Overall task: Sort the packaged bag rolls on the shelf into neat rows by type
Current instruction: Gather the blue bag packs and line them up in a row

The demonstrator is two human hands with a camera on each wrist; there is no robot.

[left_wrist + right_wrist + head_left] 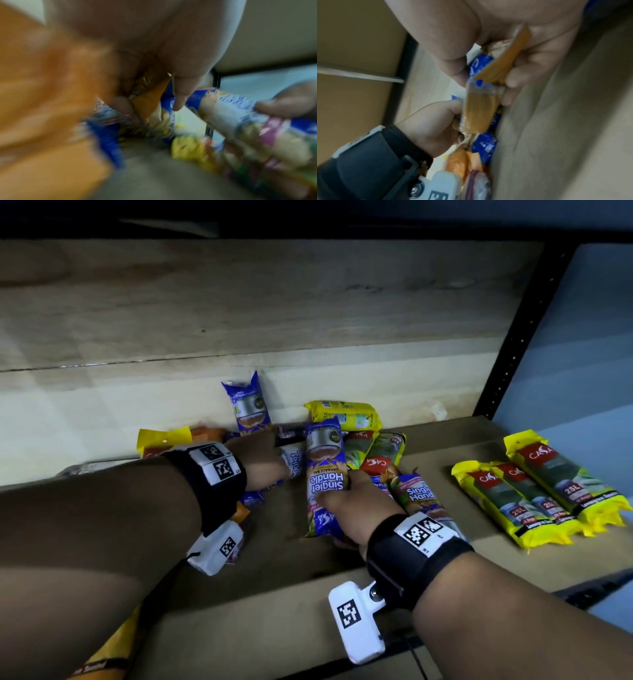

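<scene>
A loose pile of bag-roll packs lies mid-shelf. My right hand [352, 498] grips a blue Singlet Handle pack [325, 481] by its lower half, thumb on the front; the right wrist view shows the thumb and fingers [518, 75] curled round its orange back [481, 108]. My left hand [263, 460] reaches into the pile and grips another blue Singlet Handle pack [295, 463], mostly hidden by the hand. The left wrist view is blurred, with fingers [180, 94] curled on a blue and orange pack [150, 106]. Three yellow Casa packs [534, 494] lie side by side at the right.
A blue pack [246, 405] leans on the wooden back wall [137, 392], and a yellow pack [342, 414] lies beside it. Green Casa packs [380, 453] lie behind my right hand. Orange and yellow packs [164, 440] lie under my left arm. A black shelf post [513, 344] stands at right.
</scene>
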